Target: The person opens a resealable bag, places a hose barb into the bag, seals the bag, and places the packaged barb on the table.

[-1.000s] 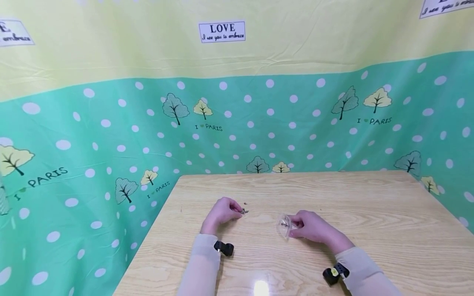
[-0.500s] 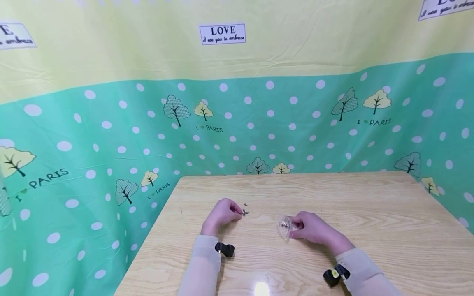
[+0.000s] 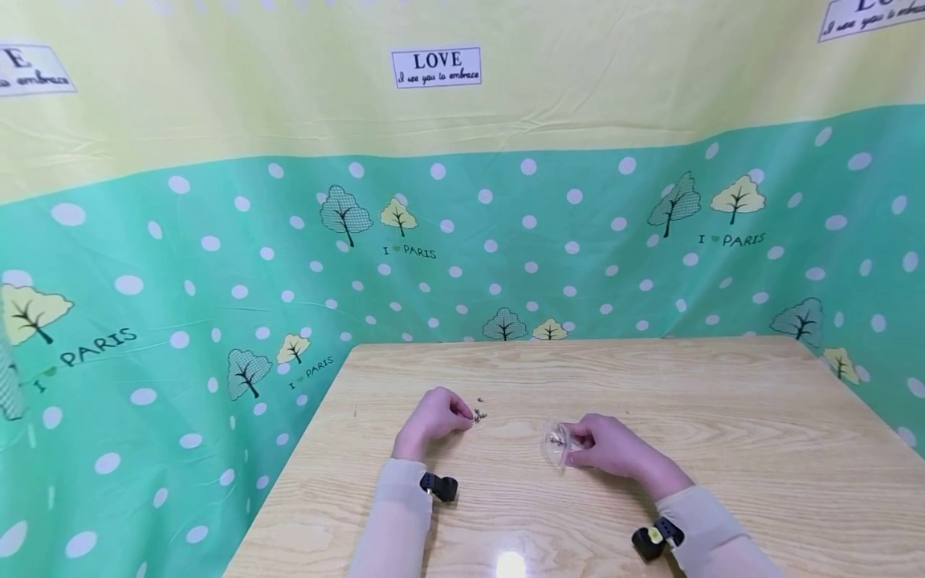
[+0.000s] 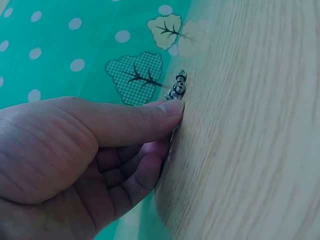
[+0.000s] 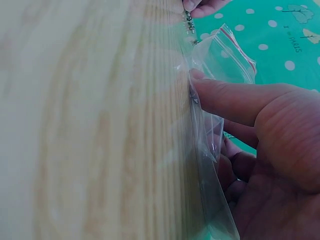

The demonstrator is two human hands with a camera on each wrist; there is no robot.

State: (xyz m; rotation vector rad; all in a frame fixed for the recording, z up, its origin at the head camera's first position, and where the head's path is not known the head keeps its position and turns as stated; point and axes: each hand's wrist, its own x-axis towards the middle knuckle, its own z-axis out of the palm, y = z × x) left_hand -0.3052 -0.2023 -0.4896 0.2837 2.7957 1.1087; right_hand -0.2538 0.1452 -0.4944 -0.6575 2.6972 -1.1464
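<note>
A small pile of metal screws (image 3: 480,416) lies on the wooden table, silver with dark bands in the left wrist view. My left hand (image 3: 437,413) is at the pile's near left side, thumb and fingertips pinching a screw low against the tabletop; the thumb (image 4: 145,120) hides most of it. To the right, my right hand (image 3: 610,443) grips a clear zip bag (image 3: 555,446) between thumb and fingers. The bag's mouth, with a red seal line in the right wrist view, spreads toward the pile. A few screws (image 5: 194,97) show inside the clear plastic.
One loose screw (image 3: 480,400) lies just behind the pile. The wooden table (image 3: 694,385) extends around both hands. A green and yellow printed curtain (image 3: 462,241) hangs behind the table's back edge and along its left side.
My left fingertips have drawn back very slightly from the pile, and more of the screws show. The right hand and the bag keep their place.
</note>
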